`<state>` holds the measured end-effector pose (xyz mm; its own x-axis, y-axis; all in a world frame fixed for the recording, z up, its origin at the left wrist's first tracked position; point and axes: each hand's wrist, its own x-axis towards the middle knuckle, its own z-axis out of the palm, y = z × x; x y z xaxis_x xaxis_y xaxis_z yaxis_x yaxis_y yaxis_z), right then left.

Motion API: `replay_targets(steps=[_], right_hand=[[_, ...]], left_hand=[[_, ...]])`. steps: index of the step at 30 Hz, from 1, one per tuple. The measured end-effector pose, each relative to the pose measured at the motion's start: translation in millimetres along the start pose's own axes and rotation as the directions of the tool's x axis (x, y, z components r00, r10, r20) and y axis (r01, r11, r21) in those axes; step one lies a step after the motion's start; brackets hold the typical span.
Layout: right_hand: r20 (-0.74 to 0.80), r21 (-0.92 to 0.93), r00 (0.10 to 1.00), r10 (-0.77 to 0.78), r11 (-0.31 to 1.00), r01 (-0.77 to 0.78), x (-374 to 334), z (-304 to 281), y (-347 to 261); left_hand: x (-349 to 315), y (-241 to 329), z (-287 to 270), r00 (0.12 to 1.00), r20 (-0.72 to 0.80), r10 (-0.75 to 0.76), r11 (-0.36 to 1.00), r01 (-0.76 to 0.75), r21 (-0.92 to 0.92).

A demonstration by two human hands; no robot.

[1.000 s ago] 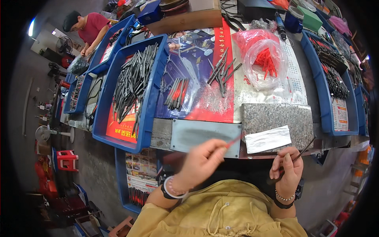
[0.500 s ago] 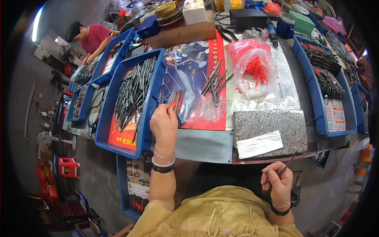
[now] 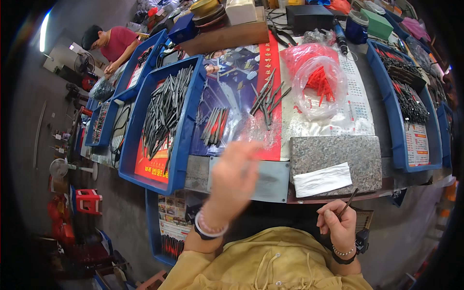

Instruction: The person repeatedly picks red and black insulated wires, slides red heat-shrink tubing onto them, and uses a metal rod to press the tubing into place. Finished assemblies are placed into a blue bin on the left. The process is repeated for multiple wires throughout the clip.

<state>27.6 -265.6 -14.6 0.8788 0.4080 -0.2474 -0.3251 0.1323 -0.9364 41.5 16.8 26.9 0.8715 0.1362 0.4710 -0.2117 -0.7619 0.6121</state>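
My left hand [image 3: 234, 174] hangs over the table's near edge, smeared by motion, so its fingers do not show clearly. Just beyond it a row of slim dark and red sticks [image 3: 214, 126] lies on a printed sheet. My right hand [image 3: 337, 222] is closed around a thin dark stick [image 3: 348, 202], whose upper end points up and right. Above that hand, a folded white cloth [image 3: 323, 180] rests on a speckled stone slab [image 3: 338, 150]. Several loose dark sticks [image 3: 268, 102] lie farther back, next to a clear plastic bag [image 3: 309, 112] of red pointed pieces [image 3: 320, 85].
On the left, a blue tray [image 3: 126, 169] holds many dark sticks. Another blue tray [image 3: 392, 130] with dark pieces stands on the right. Boxes, pliers [image 3: 282, 36] and a jar [image 3: 356, 26] line the back. A co-worker [image 3: 118, 46] sits at far left.
My left hand has moved right and nearer, away from the row of sticks, which now shows fully. My right hand still holds the thin stick in nearly the same place.
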Motion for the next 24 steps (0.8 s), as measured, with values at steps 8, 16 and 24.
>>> replay_targets(steps=[8, 16, 24], right_hand=[[0.026, -0.081, 1.0, -0.003, 0.997, 0.005, -5, 11, 6], [0.008, -0.096, 0.999, 0.041, 0.995, -0.041, -10, 3, 5], [0.049, -0.101, 0.999, 0.022, 0.995, -0.017, -6, -7, -5]], left_hand=[[12, 122, 22, 0.732, -0.283, 0.619, 0.428, -0.618, -0.66], [3, 140, 23, 0.712, -0.579, 0.397, 0.378, -0.701, -0.604], [32, 36, -5, 0.996, -0.028, 0.08, 0.963, -0.085, -0.255]])
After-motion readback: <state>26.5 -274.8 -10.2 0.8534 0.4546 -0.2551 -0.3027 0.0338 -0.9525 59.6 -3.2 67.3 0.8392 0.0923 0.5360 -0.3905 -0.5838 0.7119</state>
